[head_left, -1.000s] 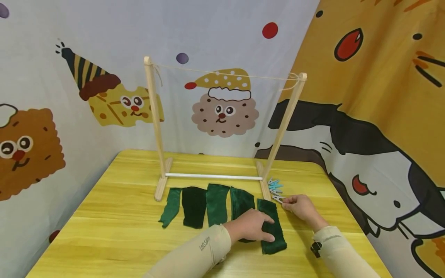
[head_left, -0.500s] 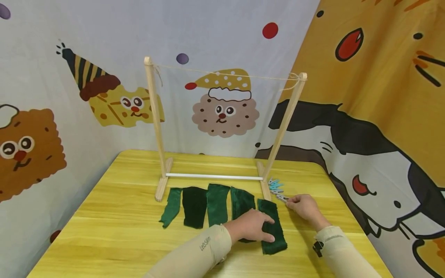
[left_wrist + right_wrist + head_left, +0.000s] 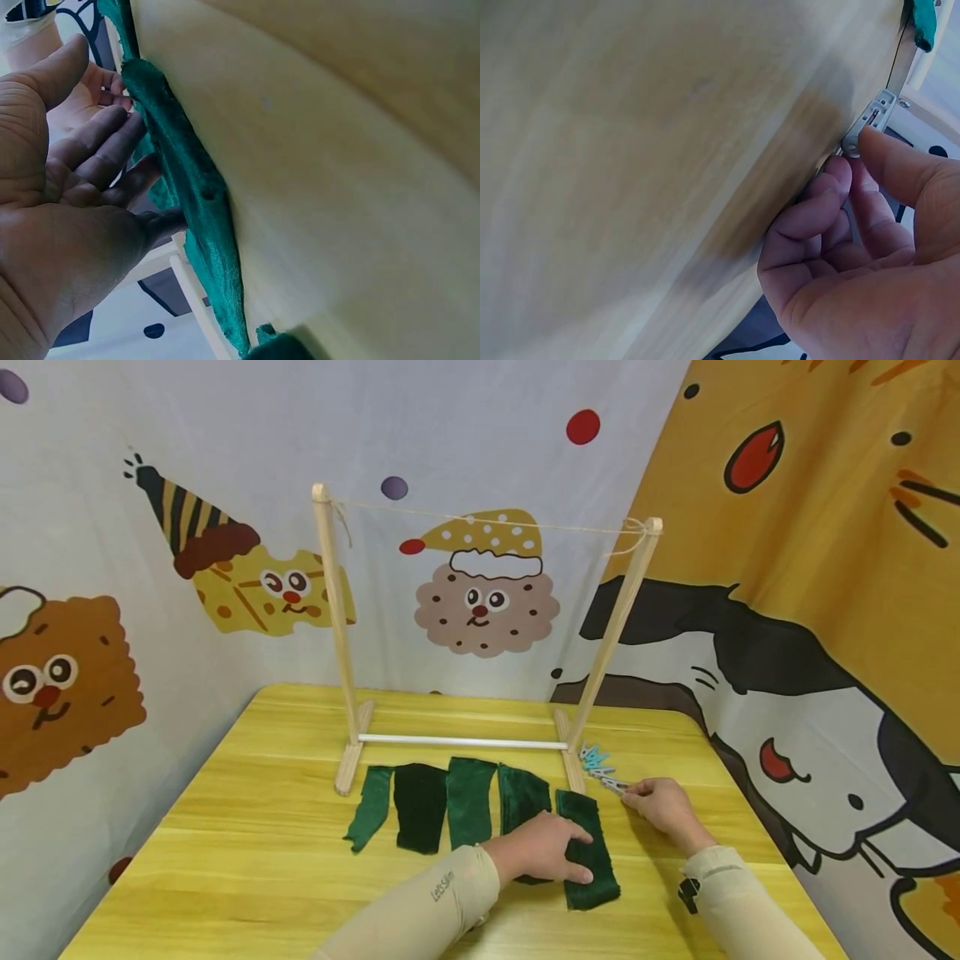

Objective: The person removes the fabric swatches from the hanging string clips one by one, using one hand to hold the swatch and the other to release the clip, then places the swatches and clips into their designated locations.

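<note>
Between thumb and fingertips my right hand (image 3: 663,808) pinches a small grey clothespin (image 3: 870,124), low over the table on the right. More clothespins (image 3: 594,758), light blue and grey, lie in a little pile just behind it, by the foot of the rack. My left hand (image 3: 543,847) rests with loosely spread fingers over the two rightmost green cloth pieces, partly covering the fourth cloth (image 3: 525,793) and touching the last one (image 3: 581,818). In the left wrist view, those fingers (image 3: 139,180) lie along the green fabric (image 3: 199,195).
A wooden rack (image 3: 611,631) with a string (image 3: 480,518) tied between its posts stands at the back of the table (image 3: 247,827). A white rod (image 3: 461,741) joins its feet. Three more green cloths (image 3: 420,810) lie flat in a row to the left.
My right hand has drawn slightly to the right, with the grey clothespin shifting away from the rack's foot. The left hand has stayed put on the cloths.
</note>
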`<action>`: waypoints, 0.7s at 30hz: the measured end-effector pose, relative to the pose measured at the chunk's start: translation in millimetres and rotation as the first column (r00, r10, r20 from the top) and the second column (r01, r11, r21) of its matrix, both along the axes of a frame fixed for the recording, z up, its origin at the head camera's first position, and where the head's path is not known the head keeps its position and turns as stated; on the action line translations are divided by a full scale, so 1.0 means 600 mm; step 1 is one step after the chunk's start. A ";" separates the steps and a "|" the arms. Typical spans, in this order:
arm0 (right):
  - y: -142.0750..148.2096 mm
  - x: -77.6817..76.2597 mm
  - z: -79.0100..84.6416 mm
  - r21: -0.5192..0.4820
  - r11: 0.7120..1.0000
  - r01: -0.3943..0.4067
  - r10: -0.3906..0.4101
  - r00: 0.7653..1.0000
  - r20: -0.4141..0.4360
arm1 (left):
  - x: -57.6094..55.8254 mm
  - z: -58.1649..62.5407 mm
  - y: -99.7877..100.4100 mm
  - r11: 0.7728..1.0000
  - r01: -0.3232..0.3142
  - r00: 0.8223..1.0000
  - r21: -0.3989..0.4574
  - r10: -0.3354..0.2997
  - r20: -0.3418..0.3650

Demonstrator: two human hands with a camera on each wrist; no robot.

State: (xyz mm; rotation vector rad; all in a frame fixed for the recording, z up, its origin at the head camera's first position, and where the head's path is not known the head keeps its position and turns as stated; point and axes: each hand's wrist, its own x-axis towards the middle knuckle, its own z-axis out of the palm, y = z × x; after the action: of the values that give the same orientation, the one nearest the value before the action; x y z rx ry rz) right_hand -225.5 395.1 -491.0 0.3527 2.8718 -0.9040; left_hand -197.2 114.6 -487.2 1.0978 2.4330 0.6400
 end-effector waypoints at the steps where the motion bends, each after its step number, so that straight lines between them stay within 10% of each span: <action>1: 0.000 0.000 0.000 -0.003 1.000 0.002 -0.002 1.000 0.002 | 0.000 0.000 0.000 1.000 -0.002 1.000 0.000 0.002 0.003; 21: 0.003 0.001 0.001 -0.032 0.999 0.008 -0.008 1.000 0.015 | -0.020 0.030 -0.044 0.983 -0.073 0.995 0.166 0.061 0.080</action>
State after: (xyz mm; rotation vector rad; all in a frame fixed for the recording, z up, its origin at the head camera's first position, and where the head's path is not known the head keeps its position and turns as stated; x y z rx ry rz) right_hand -224.6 397.1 -490.3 0.3663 2.8412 -0.9433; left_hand -208.9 88.4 -469.2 1.0387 2.3960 0.9064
